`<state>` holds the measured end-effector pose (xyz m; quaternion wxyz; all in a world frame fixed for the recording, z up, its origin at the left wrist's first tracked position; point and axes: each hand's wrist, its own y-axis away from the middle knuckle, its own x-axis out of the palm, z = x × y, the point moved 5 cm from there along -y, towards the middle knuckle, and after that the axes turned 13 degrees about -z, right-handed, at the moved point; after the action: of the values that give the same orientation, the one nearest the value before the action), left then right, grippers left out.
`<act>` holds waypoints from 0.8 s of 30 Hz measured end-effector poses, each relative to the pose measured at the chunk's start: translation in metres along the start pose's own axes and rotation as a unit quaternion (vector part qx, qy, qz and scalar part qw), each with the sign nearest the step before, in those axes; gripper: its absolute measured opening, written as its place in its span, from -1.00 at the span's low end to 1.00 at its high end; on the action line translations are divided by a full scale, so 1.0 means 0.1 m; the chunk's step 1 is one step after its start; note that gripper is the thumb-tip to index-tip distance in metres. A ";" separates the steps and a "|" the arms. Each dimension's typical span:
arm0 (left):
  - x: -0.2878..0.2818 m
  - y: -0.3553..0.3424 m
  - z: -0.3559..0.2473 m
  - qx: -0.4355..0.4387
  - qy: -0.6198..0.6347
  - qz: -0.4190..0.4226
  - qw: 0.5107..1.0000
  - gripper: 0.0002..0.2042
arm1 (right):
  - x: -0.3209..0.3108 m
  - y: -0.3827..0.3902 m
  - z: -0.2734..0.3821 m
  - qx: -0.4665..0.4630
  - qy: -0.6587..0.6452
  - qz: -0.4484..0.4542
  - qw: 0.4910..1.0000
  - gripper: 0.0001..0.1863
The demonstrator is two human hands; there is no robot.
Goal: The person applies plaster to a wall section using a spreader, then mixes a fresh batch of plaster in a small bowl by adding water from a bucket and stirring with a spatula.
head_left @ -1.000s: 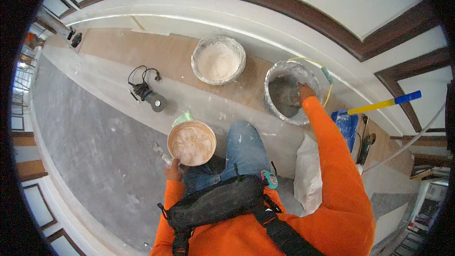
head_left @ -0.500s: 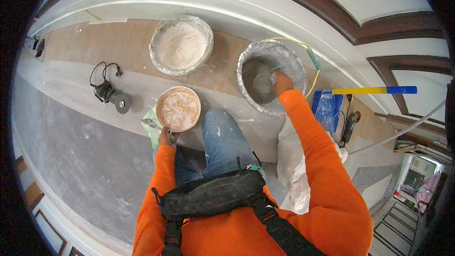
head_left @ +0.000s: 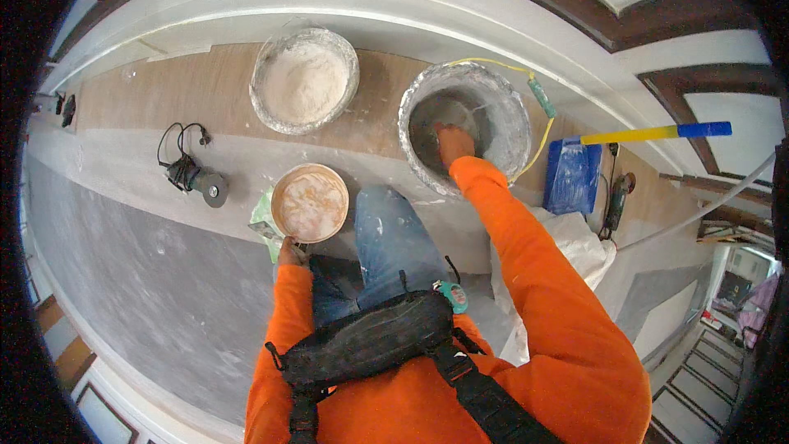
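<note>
My left hand (head_left: 292,251) grips the near rim of a small round bowl (head_left: 309,197) of pale pink paste; a metal scraper (head_left: 267,228) and a light green packet (head_left: 261,207) lie against the bowl's left side. My right hand (head_left: 455,141) reaches down inside a plaster-crusted bucket (head_left: 507,123) with grey, murky contents. Its fingers are curled and their tips are too obscured to show what they hold. Beyond the small bowl, left of the bucket, sits a crusted tub (head_left: 305,80) of off-white powder.
An angle grinder with coiled cord (head_left: 191,177) lies at left. Right are a blue dustpan (head_left: 569,177) with yellow-handled tool, another power tool (head_left: 616,205) and a white sack (head_left: 575,242). A panelled white wall (head_left: 674,8) borders the boards; a ladder (head_left: 690,378) shows far right.
The view has shifted, so the containers sit further left and higher than a second ago. My right hand has moved from the bucket's right part toward its middle. My left hand stays at the bowl.
</note>
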<state>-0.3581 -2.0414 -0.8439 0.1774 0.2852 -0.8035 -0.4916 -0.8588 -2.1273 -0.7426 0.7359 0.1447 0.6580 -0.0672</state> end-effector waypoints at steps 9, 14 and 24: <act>0.14 0.27 -0.13 0.028 0.001 -0.001 1.000 -0.73 | 0.12 0.23 0.11 0.043 -0.001 0.025 0.999 -0.71; 0.07 0.36 -0.21 0.021 -0.005 -0.004 1.000 -0.75 | 0.20 0.37 0.16 0.125 -0.050 -0.025 0.991 -0.69; -0.05 0.76 -0.55 0.126 -0.004 0.077 0.989 -0.60 | -0.64 0.36 -0.07 0.260 -0.113 -0.188 0.940 -0.68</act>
<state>-0.3452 -2.0492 -0.7513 0.1740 0.2403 -0.8793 -0.3726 -0.8626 -2.0974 -0.6760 0.7160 0.1959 0.5455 -0.3890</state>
